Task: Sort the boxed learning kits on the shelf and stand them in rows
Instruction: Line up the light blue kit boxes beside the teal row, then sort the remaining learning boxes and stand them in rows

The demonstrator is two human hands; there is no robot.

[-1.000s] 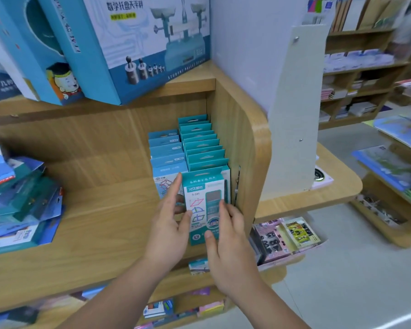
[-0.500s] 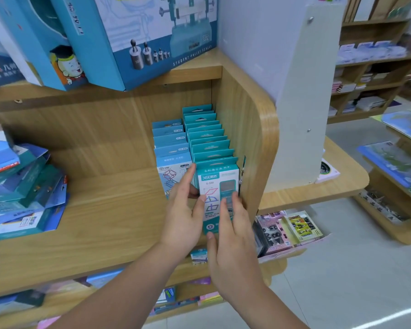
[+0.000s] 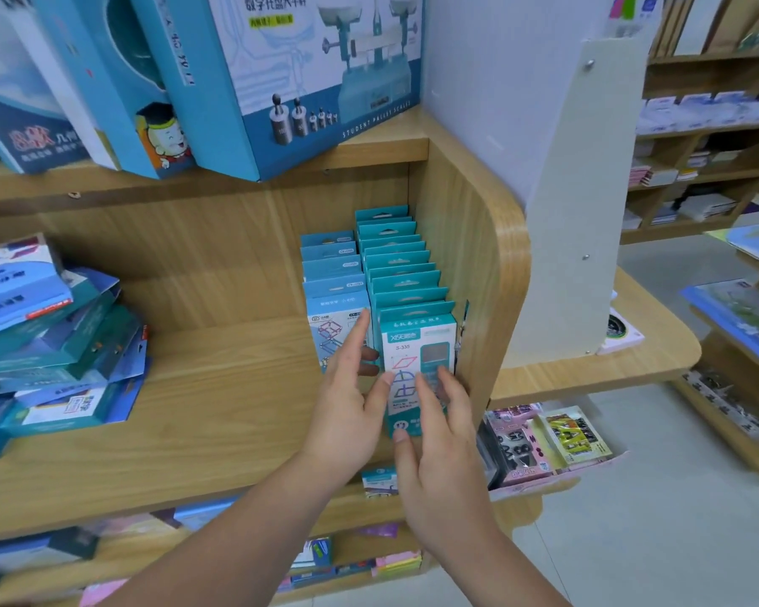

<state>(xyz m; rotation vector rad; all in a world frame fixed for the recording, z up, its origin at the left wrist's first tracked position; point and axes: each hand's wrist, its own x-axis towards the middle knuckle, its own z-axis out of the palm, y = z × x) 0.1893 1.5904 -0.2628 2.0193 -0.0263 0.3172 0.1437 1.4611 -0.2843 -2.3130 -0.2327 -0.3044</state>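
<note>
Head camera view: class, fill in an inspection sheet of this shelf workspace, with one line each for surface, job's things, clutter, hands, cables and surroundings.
Surface: wooden shelf with a rounded side panel at right.
Job's things: teal row and light-blue row stand side by side by that panel; front teal box upright near the shelf edge; loose pile of kits lies at left.
Clutter: balance-scale box on the shelf above; pink packs on the ledge below.
Hands: left hand holds the front teal box at its left edge, thumb on its face; right hand presses flat on its face.
Cables: nothing seen.
Surroundings: further shelves of stock at right, blurred.
</note>
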